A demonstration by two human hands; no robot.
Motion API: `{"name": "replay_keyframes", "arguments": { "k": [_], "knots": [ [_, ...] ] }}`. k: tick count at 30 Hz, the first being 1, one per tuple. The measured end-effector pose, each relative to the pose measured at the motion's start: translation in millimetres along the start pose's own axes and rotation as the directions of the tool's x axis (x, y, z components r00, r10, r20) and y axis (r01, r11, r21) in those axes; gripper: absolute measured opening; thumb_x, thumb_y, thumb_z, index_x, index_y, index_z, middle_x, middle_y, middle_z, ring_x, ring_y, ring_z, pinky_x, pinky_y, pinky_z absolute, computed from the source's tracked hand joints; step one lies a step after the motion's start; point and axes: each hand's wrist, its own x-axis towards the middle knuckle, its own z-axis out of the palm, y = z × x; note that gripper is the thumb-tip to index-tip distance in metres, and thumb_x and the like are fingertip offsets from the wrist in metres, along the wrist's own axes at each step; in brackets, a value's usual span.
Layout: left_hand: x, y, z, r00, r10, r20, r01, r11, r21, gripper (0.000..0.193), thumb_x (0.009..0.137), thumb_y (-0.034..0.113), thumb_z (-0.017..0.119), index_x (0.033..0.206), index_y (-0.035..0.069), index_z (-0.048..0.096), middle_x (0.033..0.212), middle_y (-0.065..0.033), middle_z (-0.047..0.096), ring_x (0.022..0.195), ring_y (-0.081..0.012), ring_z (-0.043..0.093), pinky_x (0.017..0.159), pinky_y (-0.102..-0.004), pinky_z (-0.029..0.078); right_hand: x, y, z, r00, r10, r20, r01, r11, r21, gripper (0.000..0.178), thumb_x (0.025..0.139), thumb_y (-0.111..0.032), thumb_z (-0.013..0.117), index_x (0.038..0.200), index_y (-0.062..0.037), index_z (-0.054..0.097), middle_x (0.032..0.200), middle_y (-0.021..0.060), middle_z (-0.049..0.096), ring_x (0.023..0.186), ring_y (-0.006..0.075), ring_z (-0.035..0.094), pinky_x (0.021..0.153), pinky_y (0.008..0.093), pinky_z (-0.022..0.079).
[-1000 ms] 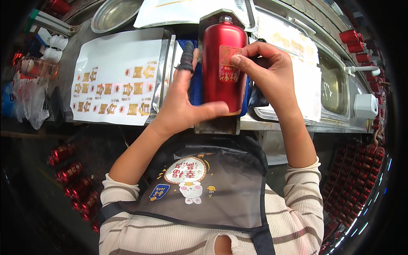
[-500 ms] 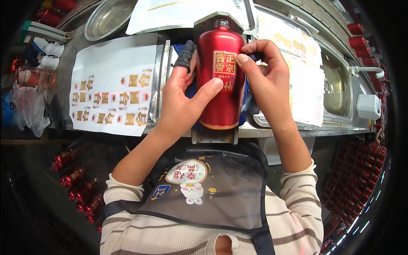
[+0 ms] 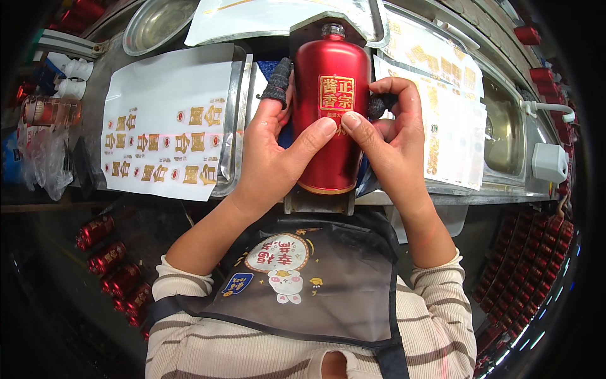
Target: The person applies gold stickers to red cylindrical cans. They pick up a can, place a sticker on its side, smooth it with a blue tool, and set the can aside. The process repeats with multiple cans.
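Note:
A glossy red bottle (image 3: 328, 161) with a bare glass neck lies face up in front of me, its neck pointing away. Its front carries a square gold decal (image 3: 336, 93), and smaller gold marks below are partly hidden by my thumbs. My left hand (image 3: 268, 139) is closed about the bottle's left side, thumb flat on the front and a black cover on a fingertip. From the right, my right hand (image 3: 401, 139) presses its thumb beside the other one, with its fingers curled at the bottle's side. Under the bottle is a metal cradle (image 3: 319, 203).
To the left, a white sheet of gold decals (image 3: 151, 82) lies on a metal tray (image 3: 237, 139). More decal sheets (image 3: 457, 145) lie at right, beside a sink basin (image 3: 505, 145) and a white jug (image 3: 548, 160). A steel bowl (image 3: 158, 25) stands far left. Red bottles (image 3: 107, 256) are below.
My right thumb has moved down from the square decal to the smaller gold marks, close to my left thumb. The left hand keeps its hold on the bottle.

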Motion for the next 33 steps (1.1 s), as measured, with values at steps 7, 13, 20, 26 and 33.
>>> {"name": "replay_keyframes", "arguments": {
  "k": [7, 13, 20, 26, 33],
  "knots": [
    [1, -4, -1, 0.999, 0.038, -0.035, -0.040, 0.996, -0.077, 0.048, 0.094, 0.014, 0.067, 0.131, -0.007, 0.044, 0.132, -0.0183, 0.057, 0.116, -0.0173, 0.059, 0.098, -0.0307, 0.049, 3, 8, -1, 1.000, -0.024, -0.016, 0.026, 0.990, 0.137, 0.041, 0.088, -0.009, 0.072, 0.119, -0.0003, 0.046, 0.108, 0.0105, 0.057, 0.064, 0.0014, 0.057, 0.053, 0.0155, 0.044],
    [6, -3, -13, 0.998, -0.060, -0.019, 0.055, 0.978, -0.203, 0.021, 0.102, 0.011, 0.055, 0.111, -0.007, 0.049, 0.146, -0.0190, 0.049, 0.120, -0.0141, 0.056, 0.101, -0.0286, 0.047, 6, 3, -19, 0.989, 0.136, 0.054, -0.145, 0.962, 0.231, 0.023, 0.092, -0.012, 0.062, 0.113, -0.0043, 0.057, 0.085, -0.0008, 0.056, 0.060, 0.0025, 0.044, 0.055, 0.0189, 0.036],
    [6, -1, -3, 1.000, -0.012, -0.027, 0.008, 0.992, -0.128, 0.046, 0.091, 0.012, 0.072, 0.125, -0.009, 0.049, 0.130, -0.0205, 0.059, 0.114, -0.0165, 0.060, 0.097, -0.0295, 0.051, 16, 3, 1, 0.994, -0.079, -0.074, 0.078, 0.997, -0.009, 0.042, 0.083, -0.020, 0.080, 0.106, -0.0001, 0.051, 0.089, 0.0056, 0.059, 0.058, 0.0029, 0.050, 0.050, 0.0184, 0.040],
    [6, -4, -3, 0.999, -0.010, -0.030, 0.007, 0.994, -0.112, 0.050, 0.088, 0.014, 0.076, 0.123, -0.009, 0.049, 0.125, -0.0196, 0.061, 0.114, -0.0168, 0.060, 0.096, -0.0294, 0.051, 17, 1, 4, 0.989, -0.127, -0.075, 0.117, 0.984, -0.133, 0.049, 0.080, -0.021, 0.083, 0.106, 0.0012, 0.048, 0.093, 0.0086, 0.060, 0.059, 0.0033, 0.053, 0.048, 0.0189, 0.041],
    [5, -3, -9, 0.999, -0.028, -0.038, 0.023, 0.992, -0.121, 0.032, 0.089, 0.013, 0.075, 0.094, 0.001, 0.045, 0.129, -0.0212, 0.058, 0.117, -0.0154, 0.056, 0.098, -0.0302, 0.049, 13, -1, 3, 0.999, -0.008, -0.052, 0.011, 0.999, 0.051, 0.045, 0.085, -0.019, 0.077, 0.112, 0.0000, 0.046, 0.096, 0.0101, 0.060, 0.059, 0.0030, 0.056, 0.048, 0.0175, 0.042]
  ]
}}
